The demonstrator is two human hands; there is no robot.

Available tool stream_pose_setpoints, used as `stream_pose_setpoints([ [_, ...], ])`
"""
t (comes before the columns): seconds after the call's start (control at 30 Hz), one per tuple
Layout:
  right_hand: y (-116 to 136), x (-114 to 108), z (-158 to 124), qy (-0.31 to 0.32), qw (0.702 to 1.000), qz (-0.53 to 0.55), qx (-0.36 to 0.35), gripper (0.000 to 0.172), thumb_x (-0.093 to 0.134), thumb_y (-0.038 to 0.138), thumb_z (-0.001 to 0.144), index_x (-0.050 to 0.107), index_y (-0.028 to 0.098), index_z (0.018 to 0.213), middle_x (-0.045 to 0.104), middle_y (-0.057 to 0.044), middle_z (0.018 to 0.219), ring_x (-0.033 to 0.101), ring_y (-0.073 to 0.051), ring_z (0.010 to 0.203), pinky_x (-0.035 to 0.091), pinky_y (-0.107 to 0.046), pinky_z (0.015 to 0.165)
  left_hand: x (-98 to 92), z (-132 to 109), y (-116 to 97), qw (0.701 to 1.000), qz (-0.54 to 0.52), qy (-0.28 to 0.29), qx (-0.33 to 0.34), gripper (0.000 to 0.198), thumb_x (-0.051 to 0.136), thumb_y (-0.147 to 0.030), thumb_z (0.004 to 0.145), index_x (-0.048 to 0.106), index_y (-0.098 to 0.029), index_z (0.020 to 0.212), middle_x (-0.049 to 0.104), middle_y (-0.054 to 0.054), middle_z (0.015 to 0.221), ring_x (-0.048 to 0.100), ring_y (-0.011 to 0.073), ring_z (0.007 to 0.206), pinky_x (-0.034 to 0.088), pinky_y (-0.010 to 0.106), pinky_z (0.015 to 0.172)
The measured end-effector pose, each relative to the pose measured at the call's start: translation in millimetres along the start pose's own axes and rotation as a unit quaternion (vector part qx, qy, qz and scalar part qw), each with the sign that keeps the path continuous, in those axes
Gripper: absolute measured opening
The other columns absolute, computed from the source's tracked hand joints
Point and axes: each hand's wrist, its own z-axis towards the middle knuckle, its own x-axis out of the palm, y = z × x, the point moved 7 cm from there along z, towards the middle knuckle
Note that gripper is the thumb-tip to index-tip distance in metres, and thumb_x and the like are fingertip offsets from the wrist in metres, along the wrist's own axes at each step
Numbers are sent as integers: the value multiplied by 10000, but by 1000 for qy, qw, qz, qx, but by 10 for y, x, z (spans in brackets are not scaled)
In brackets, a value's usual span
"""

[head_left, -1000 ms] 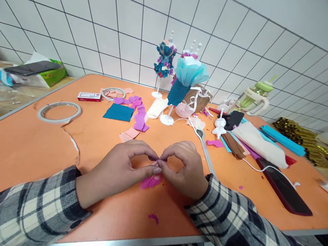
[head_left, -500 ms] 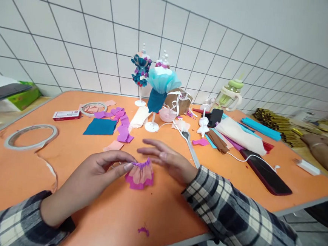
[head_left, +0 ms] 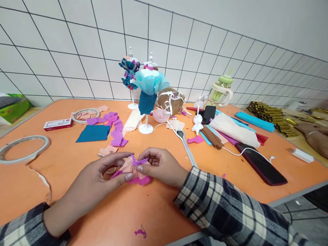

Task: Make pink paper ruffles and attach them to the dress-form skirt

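A small gathered crepe paper skirt [head_left: 129, 165], peach with a magenta hem and a purple top band, is held just above the orange table [head_left: 95, 204]. My left hand [head_left: 101, 173] pinches its left side, thumb in front and fingers behind. From the right, my right hand [head_left: 160, 166] grips the band between thumb and curled fingers. Beyond my hands stands a mini dress form [head_left: 147, 102] in a light-blue ruffle and dark-blue skirt. A second dress form [head_left: 129, 73] with blue and purple decoration is behind it, to the left.
Left lie a tape roll [head_left: 22, 149], a teal paper sheet [head_left: 93, 133], purple scraps [head_left: 119, 136] and a small red-and-white box [head_left: 58, 124]. Scissors [head_left: 186, 147], a phone [head_left: 262, 166], crepe rolls [head_left: 234, 128] and a green-lidded bottle [head_left: 221, 91] are rightward. Another person's hand [head_left: 319, 135] rests far right.
My right hand, open and apart from the skirt before, has closed on its band. The left fingers have shifted down over the skirt's side, and the skirt is tilted. The view has swung slightly.
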Motion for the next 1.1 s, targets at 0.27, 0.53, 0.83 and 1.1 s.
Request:
stream_pose_setpoints([
  [0.27,0,-10,-48,-56,996,-68,-10,388,851,421,718,711,155,964,674,4,786,588,-105,646,486,-247,631,-66,-36,-79,998,-17,-58,14,339,762,-579,759,751,-251,849,785,42,822,720,243,779,612,363,780],
  [0.53,19,-84,-1,-69,995,-64,-21,163,788,282,772,710,146,816,657,11,703,583,-107,632,476,-241,623,-68,-32,-38,997,-53,-49,-16,344,795,-575,723,758,-252,837,804,35,826,734,243,769,619,325,713],
  [0.83,45,-91,-30,-62,991,-114,-18,322,776,330,777,654,169,1028,570,48,730,518,-94,620,427,-229,605,-5,-6,69,993,-95,0,-64,328,838,-526,711,804,-259,898,825,36,894,750,264,861,612,330,766],
  [1.1,148,-110,-54,-76,976,-195,-66,399,778,373,778,706,178,1118,711,-49,1029,617,-151,800,495,-278,699,-37,-6,23,999,-31,-17,-33,329,771,-545,763,814,-266,933,822,33,879,739,264,840,598,321,744],
])
